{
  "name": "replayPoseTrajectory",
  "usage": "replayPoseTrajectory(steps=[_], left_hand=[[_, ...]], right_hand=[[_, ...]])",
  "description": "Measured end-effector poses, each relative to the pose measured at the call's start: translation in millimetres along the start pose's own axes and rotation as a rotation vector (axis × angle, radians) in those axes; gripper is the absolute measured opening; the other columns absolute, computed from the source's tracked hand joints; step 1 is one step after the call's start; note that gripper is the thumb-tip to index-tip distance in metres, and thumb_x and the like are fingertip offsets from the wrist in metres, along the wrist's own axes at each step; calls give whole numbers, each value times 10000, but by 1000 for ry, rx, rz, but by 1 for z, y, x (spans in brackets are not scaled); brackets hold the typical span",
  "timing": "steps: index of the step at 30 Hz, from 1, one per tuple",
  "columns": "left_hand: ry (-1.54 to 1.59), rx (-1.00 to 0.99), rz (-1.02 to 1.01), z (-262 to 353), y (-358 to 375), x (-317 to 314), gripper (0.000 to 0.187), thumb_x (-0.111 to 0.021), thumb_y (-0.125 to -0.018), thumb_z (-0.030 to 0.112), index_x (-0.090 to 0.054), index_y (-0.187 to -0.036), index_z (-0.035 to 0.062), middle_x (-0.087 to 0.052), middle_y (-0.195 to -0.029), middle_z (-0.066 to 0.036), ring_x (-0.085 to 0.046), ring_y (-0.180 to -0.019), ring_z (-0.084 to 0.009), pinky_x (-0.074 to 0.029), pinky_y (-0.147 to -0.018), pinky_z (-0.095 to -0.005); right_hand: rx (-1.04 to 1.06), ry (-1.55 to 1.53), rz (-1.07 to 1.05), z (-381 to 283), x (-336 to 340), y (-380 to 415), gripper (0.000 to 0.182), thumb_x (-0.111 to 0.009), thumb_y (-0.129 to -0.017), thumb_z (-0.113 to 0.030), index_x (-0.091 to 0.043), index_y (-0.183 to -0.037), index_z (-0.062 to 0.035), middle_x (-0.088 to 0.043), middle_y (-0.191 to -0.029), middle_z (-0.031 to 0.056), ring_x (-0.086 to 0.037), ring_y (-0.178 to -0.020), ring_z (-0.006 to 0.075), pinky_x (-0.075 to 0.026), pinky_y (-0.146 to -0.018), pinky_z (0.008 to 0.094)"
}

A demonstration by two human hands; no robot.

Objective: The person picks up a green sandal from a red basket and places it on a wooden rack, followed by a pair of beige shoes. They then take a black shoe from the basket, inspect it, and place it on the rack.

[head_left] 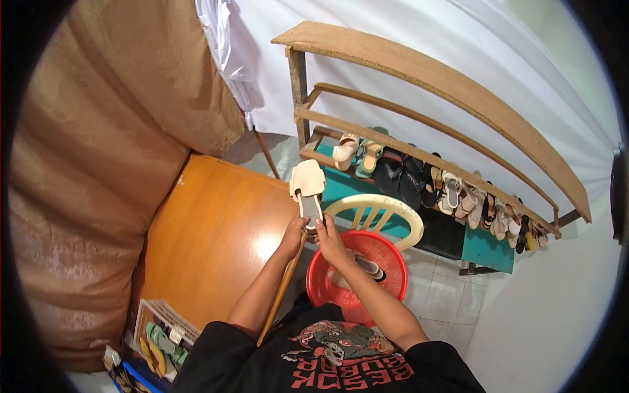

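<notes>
A cream slide sandal (308, 180) with a grey insole is held up over the edge of the wooden table, its toe pointing away from me. My left hand (295, 238) grips the heel end from the left side. On the other side of the heel, my right hand (332, 243) is closed round it too, thumb near the insole. Below my right forearm is a red plastic basket (398, 265), with a grey-and-white sandal (371, 267) and other pale footwear inside, partly hidden by the arm.
An orange-brown wooden table (203, 223) lies to my left. The basket is on a cream plastic chair (414, 226). Beyond stands a wooden rack (419, 65) with a row of several sandals (390, 171). At lower left, a crate (147, 314) holds more footwear. Brown curtains (98, 164) hang left.
</notes>
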State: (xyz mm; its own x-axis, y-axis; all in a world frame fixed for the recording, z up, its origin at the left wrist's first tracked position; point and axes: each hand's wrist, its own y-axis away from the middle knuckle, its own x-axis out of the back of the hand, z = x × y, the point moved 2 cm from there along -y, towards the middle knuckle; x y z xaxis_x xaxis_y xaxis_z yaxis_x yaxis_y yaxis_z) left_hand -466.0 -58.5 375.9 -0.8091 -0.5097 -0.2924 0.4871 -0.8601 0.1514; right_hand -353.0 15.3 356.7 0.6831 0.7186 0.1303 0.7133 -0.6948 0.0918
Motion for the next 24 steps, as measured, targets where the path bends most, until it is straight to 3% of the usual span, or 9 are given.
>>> replayPoseTrajectory(steps=[2, 8, 10, 11, 12, 14, 15, 21, 24], left_hand=[[-11, 9, -18, -15, -44, 28, 491, -440, -938, 267, -472, -1378, 49, -588, -1189, -81, -529, -1096, -199, -402, -974, -326], [-13, 87, -92, 8, -154, 64, 482, -432, -941, 279, -474, -1378, 81, -590, -1172, -70, -525, -1078, -204, -391, -980, -338], [-37, 143, -96, 13, -185, 69, 498, -426, -944, 294, -456, -1402, 102, -584, -1167, -64, -516, -1072, -196, -388, -977, -343], [-67, 129, -93, 15, -199, 70, 457, -429, -943, 316, -511, -1319, 69, -613, -1072, -68, -549, -980, -189, -431, -892, -342], [-71, 132, -103, 17, -214, 74, 457, -429, -943, 316, -511, -1319, 69, -613, -1072, -68, -549, -980, -189, -431, -892, -342], [-114, 239, -148, 14, -243, 76, 390, -436, -939, 338, -574, -1156, 45, -631, -945, -68, -575, -861, -188, -458, -770, -335], [-72, 198, -194, 15, -255, 76, 352, -438, -937, 358, -589, -1017, 51, -623, -843, -60, -571, -766, -189, -452, -676, -337], [-31, 226, -184, 3, -319, 81, 379, -448, -934, 372, -599, -1064, 50, -645, -915, -70, -589, -825, -194, -461, -729, -329], [-15, 242, -170, -1, -340, 81, 388, -456, -931, 383, -601, -1070, 51, -653, -930, -72, -598, -837, -195, -465, -747, -329]], right_hand=[[7, -28, 50, -14, -9, -34, 458, -417, -1054, -359, -410, -1384, -41, -617, -1003, 107, -594, -739, 152, -506, -657, 296], [-94, -66, 128, -22, -26, -141, 501, -432, -1040, -400, -444, -1345, -3, -635, -1041, 155, -642, -752, 187, -521, -636, 318], [-42, 94, 262, -36, -30, -169, 544, -417, -1032, -450, -456, -1324, 7, -646, -1038, 187, -668, -782, 223, -534, -646, 339], [-237, 17, 198, -36, -27, -173, 704, -349, -1011, -541, -377, -1424, 28, -595, -1207, 326, -626, -1065, 437, -472, -928, 469], [-239, 13, 209, -29, -29, -188, 704, -349, -1011, -541, -377, -1424, 28, -595, -1207, 326, -626, -1065, 437, -472, -928, 469], [-231, 18, 290, -4, -29, -219, 766, -349, -1001, -571, -354, -1435, 60, -568, -1243, 348, -555, -1175, 469, -432, -985, 484], [-237, 20, 299, -6, -28, -227, 766, -349, -1001, -571, -354, -1435, 60, -568, -1243, 348, -555, -1175, 469, -432, -985, 484], [-211, 41, 398, 24, -22, -294, 777, -340, -991, -600, -389, -1429, 41, -562, -1273, 336, -535, -1206, 477, -412, -1010, 494], [-219, 87, 378, 27, -15, -312, 714, -343, -1003, -575, -429, -1411, 5, -604, -1219, 301, -609, -1099, 437, -464, -940, 481]])
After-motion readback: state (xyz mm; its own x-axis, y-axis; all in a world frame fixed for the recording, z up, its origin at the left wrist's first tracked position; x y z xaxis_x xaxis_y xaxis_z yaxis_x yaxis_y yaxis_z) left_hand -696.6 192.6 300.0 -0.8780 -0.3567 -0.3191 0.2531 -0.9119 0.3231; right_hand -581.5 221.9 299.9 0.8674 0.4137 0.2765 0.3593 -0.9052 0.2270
